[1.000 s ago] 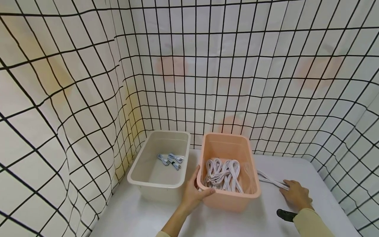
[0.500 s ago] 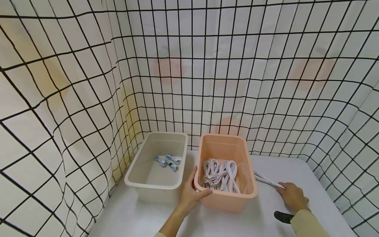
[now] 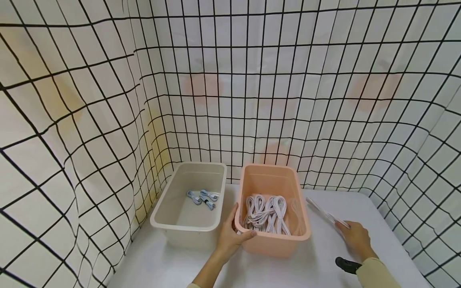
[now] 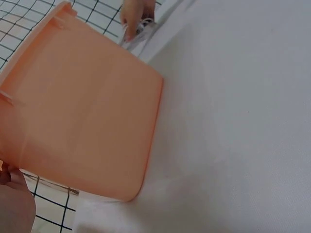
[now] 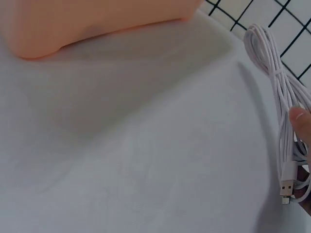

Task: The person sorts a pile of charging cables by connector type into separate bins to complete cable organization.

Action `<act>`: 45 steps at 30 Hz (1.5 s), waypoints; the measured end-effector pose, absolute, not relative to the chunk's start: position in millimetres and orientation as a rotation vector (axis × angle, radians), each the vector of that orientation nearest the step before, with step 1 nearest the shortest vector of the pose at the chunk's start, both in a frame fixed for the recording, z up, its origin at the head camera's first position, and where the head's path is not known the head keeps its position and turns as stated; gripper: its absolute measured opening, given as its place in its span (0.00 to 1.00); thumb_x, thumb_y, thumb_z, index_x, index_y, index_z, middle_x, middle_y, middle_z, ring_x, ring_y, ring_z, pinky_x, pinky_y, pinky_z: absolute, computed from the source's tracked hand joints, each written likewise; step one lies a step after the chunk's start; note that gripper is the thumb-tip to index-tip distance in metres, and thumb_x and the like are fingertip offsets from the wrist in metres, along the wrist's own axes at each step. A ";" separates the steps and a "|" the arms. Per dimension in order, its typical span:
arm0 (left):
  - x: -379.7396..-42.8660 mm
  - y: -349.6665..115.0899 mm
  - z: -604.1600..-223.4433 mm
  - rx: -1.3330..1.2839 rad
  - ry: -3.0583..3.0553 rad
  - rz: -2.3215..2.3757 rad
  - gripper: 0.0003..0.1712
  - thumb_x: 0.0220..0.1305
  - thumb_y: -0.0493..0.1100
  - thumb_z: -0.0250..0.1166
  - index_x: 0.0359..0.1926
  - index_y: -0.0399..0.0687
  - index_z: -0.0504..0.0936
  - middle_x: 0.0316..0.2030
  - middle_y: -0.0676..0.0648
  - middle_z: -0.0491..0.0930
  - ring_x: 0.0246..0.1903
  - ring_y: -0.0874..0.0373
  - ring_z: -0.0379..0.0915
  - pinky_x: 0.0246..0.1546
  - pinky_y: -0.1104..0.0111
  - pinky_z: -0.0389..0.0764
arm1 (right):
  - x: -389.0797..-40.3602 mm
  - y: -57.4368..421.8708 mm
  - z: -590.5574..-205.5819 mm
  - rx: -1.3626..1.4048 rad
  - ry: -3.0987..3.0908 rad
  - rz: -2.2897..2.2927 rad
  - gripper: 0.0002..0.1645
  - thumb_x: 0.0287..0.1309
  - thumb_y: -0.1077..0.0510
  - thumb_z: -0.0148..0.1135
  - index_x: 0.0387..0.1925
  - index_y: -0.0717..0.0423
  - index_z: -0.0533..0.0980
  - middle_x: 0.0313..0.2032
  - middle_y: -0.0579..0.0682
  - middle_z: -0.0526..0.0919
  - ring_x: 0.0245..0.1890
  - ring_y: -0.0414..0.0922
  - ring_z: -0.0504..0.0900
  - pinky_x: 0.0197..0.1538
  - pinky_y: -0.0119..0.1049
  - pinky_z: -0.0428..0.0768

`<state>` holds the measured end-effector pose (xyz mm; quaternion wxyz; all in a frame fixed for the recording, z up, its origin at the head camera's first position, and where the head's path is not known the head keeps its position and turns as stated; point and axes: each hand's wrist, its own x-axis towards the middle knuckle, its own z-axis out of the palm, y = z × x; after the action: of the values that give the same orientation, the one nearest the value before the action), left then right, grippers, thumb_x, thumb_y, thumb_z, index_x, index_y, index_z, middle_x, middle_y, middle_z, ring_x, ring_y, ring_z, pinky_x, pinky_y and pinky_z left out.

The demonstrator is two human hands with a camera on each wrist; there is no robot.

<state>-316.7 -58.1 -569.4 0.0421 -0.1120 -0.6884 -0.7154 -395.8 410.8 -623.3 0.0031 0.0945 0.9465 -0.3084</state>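
A bundled white USB cable [image 5: 279,92] is pinched in my right hand [image 3: 354,239], to the right of the orange bin. Its metal plug shows in the right wrist view, and its looped end sticks out toward the bin, raised over the table with a shadow beneath. My left hand [image 3: 230,239] grips the near-left corner of the orange bin [image 3: 274,245], thumb over the rim. Several bundled white cables [image 3: 268,214] lie inside that bin. In the left wrist view the bin's wall [image 4: 87,107] covers much of the frame, with part of the left hand [image 4: 17,204] at lower left.
To the left stands a beige bin [image 3: 187,230] holding a few small pale-blue bundled cables [image 3: 201,199]. Black netting [image 3: 230,120] over white sheeting encloses the back and sides of the white table [image 3: 324,264]. A black strap end [image 3: 347,265] juts from the right wrist.
My right hand has lifted the cable bundle off the table and turned slightly. The left hand keeps its grip on the orange bin, and the head view has shifted a little.
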 end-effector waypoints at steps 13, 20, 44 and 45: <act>-315.7 -55.9 -573.2 -0.370 -2.054 -2.274 0.65 0.53 0.36 0.82 0.83 0.46 0.49 0.78 0.39 0.54 0.72 0.46 0.60 0.64 0.70 0.69 | -383.4 406.7 -577.3 0.205 3.062 -1.178 0.33 0.74 0.36 0.56 0.42 0.66 0.79 0.28 0.54 0.81 0.25 0.45 0.80 0.24 0.39 0.75; -314.5 -54.6 -572.7 -0.362 -2.082 -2.234 0.65 0.53 0.37 0.82 0.83 0.44 0.49 0.78 0.39 0.55 0.72 0.47 0.60 0.65 0.69 0.68 | -379.5 398.8 -547.8 0.154 3.172 -1.178 0.35 0.75 0.38 0.56 0.48 0.70 0.80 0.36 0.59 0.82 0.30 0.50 0.76 0.25 0.39 0.73; -315.8 -55.6 -569.0 -0.342 -2.083 -2.200 0.65 0.52 0.39 0.83 0.83 0.46 0.50 0.79 0.39 0.54 0.73 0.44 0.59 0.70 0.53 0.62 | -366.7 332.7 -465.6 -0.122 3.198 -1.312 0.29 0.73 0.38 0.60 0.40 0.64 0.80 0.24 0.51 0.78 0.20 0.44 0.74 0.18 0.37 0.72; -315.5 -55.8 -568.9 -0.339 -2.085 -2.199 0.66 0.52 0.39 0.83 0.83 0.46 0.50 0.79 0.39 0.54 0.73 0.44 0.58 0.70 0.53 0.62 | -366.5 328.7 -463.8 -0.134 3.196 -1.322 0.29 0.73 0.38 0.61 0.40 0.64 0.80 0.24 0.52 0.78 0.19 0.44 0.74 0.17 0.36 0.73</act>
<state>-315.5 -55.8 -568.9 0.0464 -0.1112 -0.6831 -0.7203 -366.5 328.7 -463.8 -0.1590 -0.0382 0.9116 -0.3772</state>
